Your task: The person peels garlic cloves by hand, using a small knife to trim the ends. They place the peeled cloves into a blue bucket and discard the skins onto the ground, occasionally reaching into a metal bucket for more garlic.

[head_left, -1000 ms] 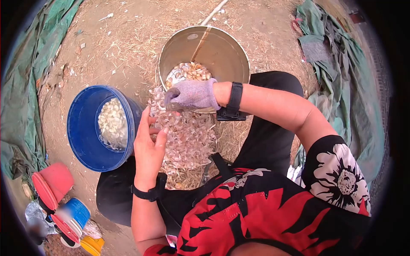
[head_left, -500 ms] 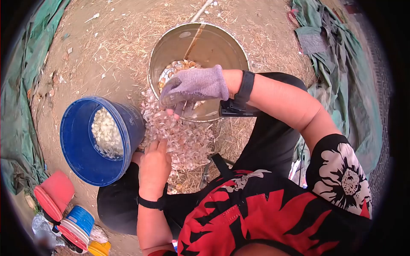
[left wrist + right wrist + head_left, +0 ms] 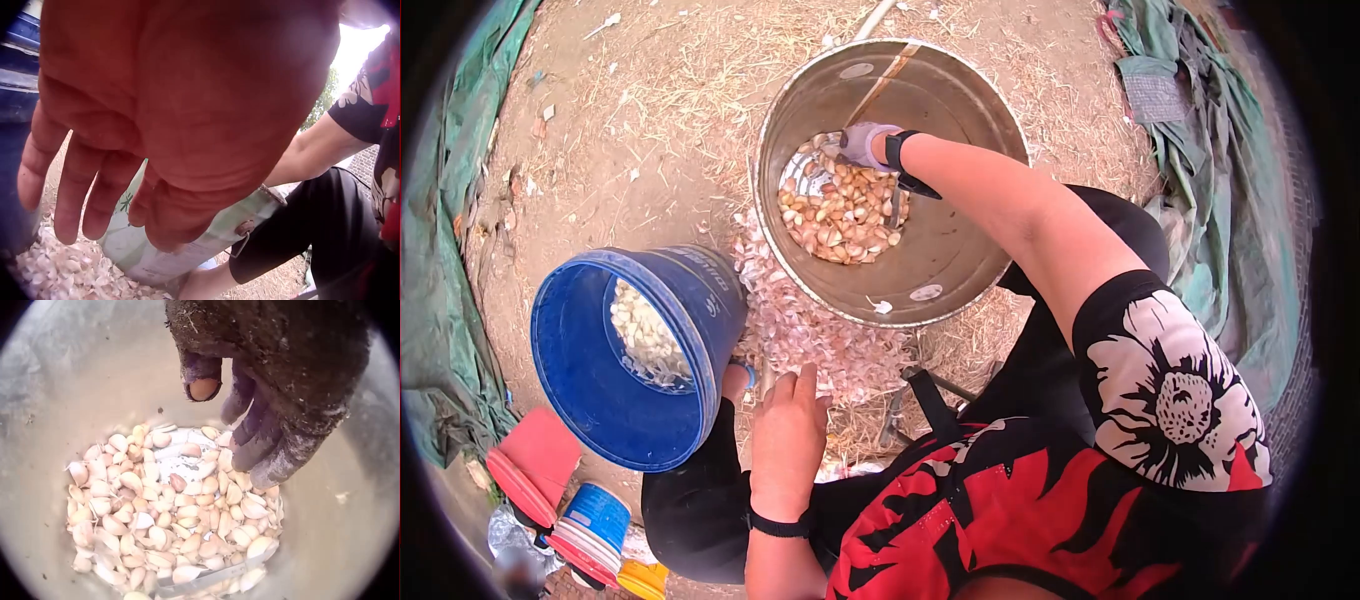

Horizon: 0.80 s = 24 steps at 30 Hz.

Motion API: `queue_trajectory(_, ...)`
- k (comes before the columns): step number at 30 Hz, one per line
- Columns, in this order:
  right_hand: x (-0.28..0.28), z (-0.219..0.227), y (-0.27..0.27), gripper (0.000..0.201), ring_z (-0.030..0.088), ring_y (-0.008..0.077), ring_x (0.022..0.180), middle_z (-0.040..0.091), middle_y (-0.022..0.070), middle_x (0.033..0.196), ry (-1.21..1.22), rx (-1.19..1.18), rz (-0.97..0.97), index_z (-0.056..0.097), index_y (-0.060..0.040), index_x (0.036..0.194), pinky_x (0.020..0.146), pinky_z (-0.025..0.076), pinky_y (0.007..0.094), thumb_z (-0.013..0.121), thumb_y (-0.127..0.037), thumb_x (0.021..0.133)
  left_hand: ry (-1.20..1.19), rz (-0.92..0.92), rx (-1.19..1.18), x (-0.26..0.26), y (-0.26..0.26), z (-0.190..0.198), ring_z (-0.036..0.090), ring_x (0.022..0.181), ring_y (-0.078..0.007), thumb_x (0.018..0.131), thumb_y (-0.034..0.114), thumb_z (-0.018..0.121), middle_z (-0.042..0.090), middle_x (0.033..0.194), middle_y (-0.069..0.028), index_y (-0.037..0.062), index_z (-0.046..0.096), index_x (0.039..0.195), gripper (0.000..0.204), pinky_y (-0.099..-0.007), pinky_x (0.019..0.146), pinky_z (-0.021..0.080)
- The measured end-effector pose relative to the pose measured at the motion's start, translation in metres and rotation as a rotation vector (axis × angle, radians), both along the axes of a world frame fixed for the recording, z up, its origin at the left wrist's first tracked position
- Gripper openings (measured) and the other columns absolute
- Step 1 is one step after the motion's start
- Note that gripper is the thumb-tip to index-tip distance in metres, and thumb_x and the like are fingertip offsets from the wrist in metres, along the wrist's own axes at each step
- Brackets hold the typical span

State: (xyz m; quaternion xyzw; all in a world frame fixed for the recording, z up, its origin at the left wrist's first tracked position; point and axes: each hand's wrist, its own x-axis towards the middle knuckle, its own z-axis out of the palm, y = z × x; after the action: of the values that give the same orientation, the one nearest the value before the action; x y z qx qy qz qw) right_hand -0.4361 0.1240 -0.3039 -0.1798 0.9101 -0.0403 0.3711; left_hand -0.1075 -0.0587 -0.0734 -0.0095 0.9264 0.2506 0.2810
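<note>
My gloved right hand (image 3: 867,146) is down inside the large metal bucket (image 3: 970,90), at the far edge of a heap of garlic cloves (image 3: 840,222). In the right wrist view the dirty glove (image 3: 269,375) hangs above the cloves (image 3: 194,506), fingers loosely bent and apart, no clove visible between them. A metal blade-like strip (image 3: 219,575) lies among the cloves. My bare left hand (image 3: 788,440) hovers over the near side of a pile of papery skins (image 3: 830,345); its fingers hang relaxed and hold nothing in the left wrist view (image 3: 169,112).
A blue bucket (image 3: 565,350) with pale peeled cloves (image 3: 645,335) stands at the left, beside my leg. Red, blue and yellow containers (image 3: 595,520) sit at the lower left. Green sheeting (image 3: 450,260) lines the left side, with more sheeting (image 3: 1235,250) at the right.
My right hand has gone from above the bucket's near rim down to the cloves inside. The left hand has drawn back towards my body from beside the glove. The view has shifted.
</note>
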Motion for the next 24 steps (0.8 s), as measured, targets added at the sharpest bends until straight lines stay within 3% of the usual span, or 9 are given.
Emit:
queue_trajectory(6, 0.005, -0.07, 0.011, 0.054, 0.06, 0.0346, 0.116, 0.063, 0.0234, 0.124, -0.025, 0.06, 0.0, 0.059, 0.0026, 0.125, 0.1, 0.046, 0.0425, 0.053, -0.04, 0.092, -0.04, -0.022, 0.025, 0.002, 0.0, -0.013, 0.063, 0.091, -0.0378, 0.085, 0.012, 0.068, 0.064, 0.102, -0.0193, 0.0018, 0.058, 0.123, 0.041, -0.0459, 0.079, 0.051)
queue_trajectory(8, 0.011, -0.095, 0.007, 0.053, 0.062, 0.0363, 0.113, 0.064, 0.0211, 0.124, 0.174, 0.052, 0.018, 0.06, -0.0011, 0.127, 0.095, 0.05, 0.0435, 0.052, -0.04, 0.092, -0.045, -0.029, 0.017, 0.002, -0.001, -0.017, 0.063, 0.091, -0.0373, 0.085, 0.012, 0.068, 0.064, 0.102, -0.0189, 0.0018, 0.058, 0.123, 0.041, -0.0454, 0.08, 0.051)
queue_trajectory(9, 0.016, -0.066, -0.002, 0.052, 0.058, 0.0372, 0.118, 0.061, 0.0221, 0.126, 0.069, 0.072, 0.021, 0.058, -0.0044, 0.127, 0.1, 0.046, 0.0426, 0.054, -0.043, 0.092, -0.046, -0.037, 0.011, 0.002, -0.001, -0.017, 0.063, 0.091, -0.0368, 0.085, 0.012, 0.068, 0.064, 0.102, -0.0185, 0.0018, 0.058, 0.123, 0.041, -0.045, 0.081, 0.051)
queue_trajectory(13, 0.054, -0.074, 0.0, 0.057, 0.056, 0.0366, 0.121, 0.058, 0.0201, 0.132, -0.039, -0.123, -0.027, 0.058, -0.0104, 0.13, 0.103, 0.043, 0.0451, 0.051, -0.053, 0.092, -0.056, -0.024, 0.01, -0.003, 0.0, -0.015, 0.063, 0.092, -0.0365, 0.085, 0.012, 0.068, 0.064, 0.103, -0.0177, 0.0015, 0.058, 0.123, 0.04, -0.0448, 0.082, 0.051)
queue_trajectory(14, 0.061, -0.069, -0.005, 0.063, 0.053, 0.0389, 0.124, 0.053, 0.0235, 0.136, -0.186, -0.059, -0.025, 0.054, -0.0115, 0.135, 0.104, 0.042, 0.0463, 0.049, -0.058, 0.092, -0.05, -0.027, 0.009, -0.003, 0.0, -0.015, 0.063, 0.093, -0.0366, 0.085, 0.012, 0.068, 0.064, 0.103, -0.0178, 0.0015, 0.058, 0.123, 0.04, -0.045, 0.082, 0.05)
queue_trajectory(16, 0.084, -0.068, -0.011, 0.073, 0.05, 0.0431, 0.126, 0.046, 0.0277, 0.139, -0.212, -0.117, -0.011, 0.048, -0.0149, 0.141, 0.104, 0.042, 0.0468, 0.052, -0.064, 0.088, -0.044, -0.025, 0.006, -0.001, 0.001, -0.014, 0.063, 0.093, -0.0366, 0.085, 0.012, 0.068, 0.064, 0.103, -0.0178, 0.0015, 0.058, 0.123, 0.04, -0.0453, 0.082, 0.05)
queue_trajectory(19, 0.093, -0.067, -0.018, 0.076, 0.054, 0.0416, 0.121, 0.058, 0.0266, 0.128, -0.167, -0.183, 0.001, 0.052, -0.0096, 0.137, 0.103, 0.043, 0.047, 0.055, -0.064, 0.085, -0.031, -0.026, 0.032, 0.003, 0.002, -0.014, 0.062, 0.094, -0.0367, 0.085, 0.012, 0.067, 0.064, 0.103, -0.0179, 0.0014, 0.057, 0.124, 0.041, -0.0456, 0.082, 0.05)
queue_trajectory(22, 0.104, -0.056, -0.027, 0.08, 0.05, 0.0454, 0.123, 0.044, 0.0297, 0.138, -0.3, -0.179, 0.059, 0.045, -0.0197, 0.144, 0.103, 0.042, 0.0473, 0.061, -0.066, 0.08, -0.007, -0.042, 0.019, 0.003, 0.004, -0.012, 0.062, 0.094, -0.0366, 0.084, 0.011, 0.067, 0.063, 0.102, -0.0181, 0.0013, 0.057, 0.124, 0.042, -0.046, 0.082, 0.05)
queue_trajectory(24, 0.118, -0.058, -0.031, 0.072, 0.056, 0.0426, 0.118, 0.047, 0.0279, 0.136, -0.247, -0.242, 0.077, 0.049, -0.0174, 0.14, 0.098, 0.045, 0.0487, 0.063, -0.058, 0.082, -0.007, -0.04, 0.035, 0.003, 0.004, -0.009, 0.062, 0.094, -0.0366, 0.085, 0.01, 0.067, 0.063, 0.101, -0.0179, 0.0014, 0.056, 0.125, 0.043, -0.0461, 0.081, 0.05)
